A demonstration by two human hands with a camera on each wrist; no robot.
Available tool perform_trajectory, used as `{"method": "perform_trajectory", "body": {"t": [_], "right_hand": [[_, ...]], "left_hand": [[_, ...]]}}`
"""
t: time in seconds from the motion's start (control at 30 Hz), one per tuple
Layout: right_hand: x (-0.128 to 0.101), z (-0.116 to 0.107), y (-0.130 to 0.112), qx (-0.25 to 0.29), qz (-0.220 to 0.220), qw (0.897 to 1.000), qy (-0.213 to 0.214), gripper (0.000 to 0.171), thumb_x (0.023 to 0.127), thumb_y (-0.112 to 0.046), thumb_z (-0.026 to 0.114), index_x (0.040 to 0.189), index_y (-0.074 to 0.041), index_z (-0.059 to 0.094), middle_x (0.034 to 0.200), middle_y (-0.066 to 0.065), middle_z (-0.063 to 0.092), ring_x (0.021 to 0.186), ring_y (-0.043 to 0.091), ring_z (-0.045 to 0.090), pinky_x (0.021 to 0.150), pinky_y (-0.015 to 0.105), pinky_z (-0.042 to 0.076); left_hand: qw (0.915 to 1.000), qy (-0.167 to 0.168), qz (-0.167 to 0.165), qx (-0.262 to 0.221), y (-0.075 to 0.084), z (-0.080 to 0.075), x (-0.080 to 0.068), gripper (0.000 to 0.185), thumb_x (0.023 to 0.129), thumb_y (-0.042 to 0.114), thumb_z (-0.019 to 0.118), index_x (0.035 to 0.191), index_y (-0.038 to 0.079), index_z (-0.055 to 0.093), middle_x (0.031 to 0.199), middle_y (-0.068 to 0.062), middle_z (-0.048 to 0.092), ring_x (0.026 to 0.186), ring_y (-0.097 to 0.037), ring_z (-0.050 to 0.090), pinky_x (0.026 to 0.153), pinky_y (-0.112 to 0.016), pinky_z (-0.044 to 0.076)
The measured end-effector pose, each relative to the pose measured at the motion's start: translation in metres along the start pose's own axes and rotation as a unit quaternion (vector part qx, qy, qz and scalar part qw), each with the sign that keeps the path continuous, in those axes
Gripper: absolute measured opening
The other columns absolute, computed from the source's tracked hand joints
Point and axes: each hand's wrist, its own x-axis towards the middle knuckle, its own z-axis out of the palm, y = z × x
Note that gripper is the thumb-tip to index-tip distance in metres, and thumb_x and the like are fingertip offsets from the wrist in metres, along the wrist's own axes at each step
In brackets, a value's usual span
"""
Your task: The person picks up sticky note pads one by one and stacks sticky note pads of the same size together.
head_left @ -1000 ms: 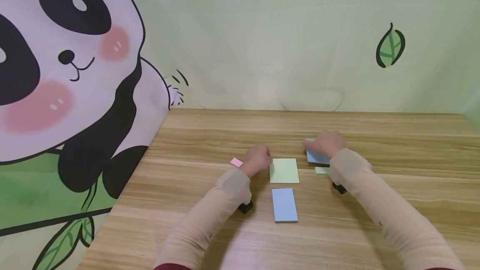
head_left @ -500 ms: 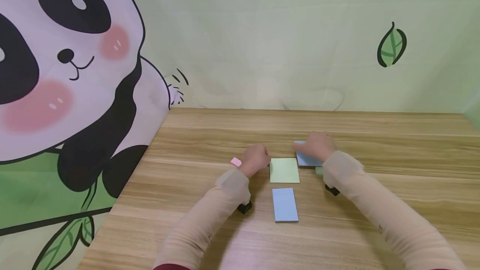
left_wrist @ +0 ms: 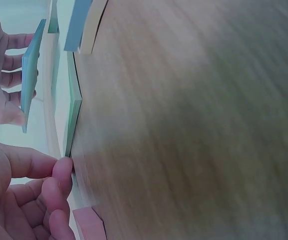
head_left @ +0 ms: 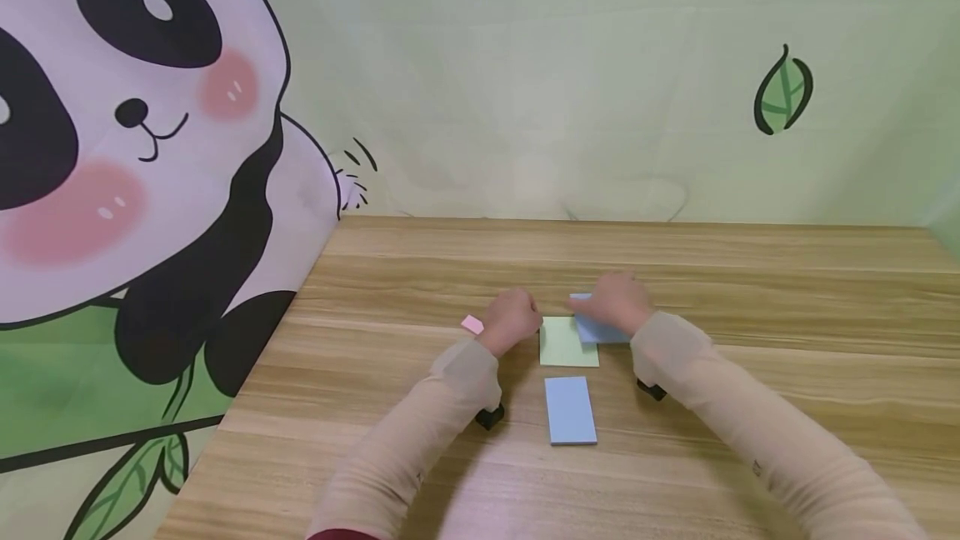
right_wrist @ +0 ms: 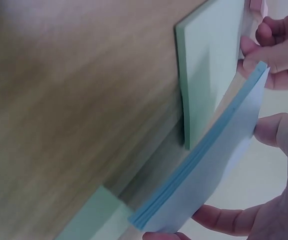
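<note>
Wooden tabletop beneath blue pad, edges pinched in right grip, green pad corner-pinched by left grip.

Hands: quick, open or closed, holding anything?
Left hand: curled at the edge of the green pad; can't tell if it grips.
Right hand: closed, holding a blue pad.

In the head view, the right hand is hiding part of its blue pad, which is covering a corner of the square green pad. The bottom edge is cropping the pink block in the left wrist view and a green strip in the right.
</note>
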Motion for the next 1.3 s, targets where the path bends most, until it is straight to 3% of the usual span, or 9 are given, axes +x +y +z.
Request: {"method": "perform_trajectory", "body": {"t": [0.47,0.8,1.3], "right_hand": [[-0.003,0.009,-0.009,0.003,-0.002,1.0,-0.012,0.061,0.075,-0.054,0.052,0.097,0.002,0.059,0.089,0.016,0.054,0.072,0.024,0.047,0.053,0.03,0.039],[-0.003,0.015,-0.013,-0.013,0.003,1.0,-0.012,0.054,0.071,-0.054,0.053,0.087,-0.003,0.06,0.083,0.014,0.051,0.069,0.024,0.048,0.05,0.032,0.038],[-0.003,0.02,-0.021,-0.018,-0.017,0.999,-0.024,0.052,0.072,-0.055,0.053,0.081,-0.004,0.061,0.075,0.008,0.055,0.068,0.022,0.047,0.05,0.029,0.036]], "left_hand": [[0.9999,-0.005,-0.003,-0.013,-0.001,0.001,0.0,0.03,0.077,0.013,0.052,0.048,0.015,0.045,0.045,0.006,0.039,0.041,-0.01,0.033,0.038,-0.021,0.023],[0.9999,-0.003,-0.003,-0.012,-0.002,0.001,0.0,0.016,0.077,0.015,0.055,0.065,0.016,0.065,0.056,0.007,0.06,0.048,-0.01,0.043,0.04,-0.022,0.031],[0.9998,-0.007,-0.001,-0.017,-0.003,0.004,0.002,0.016,0.077,0.014,0.056,0.063,0.016,0.064,0.055,0.008,0.06,0.048,-0.009,0.044,0.041,-0.023,0.032]]}}
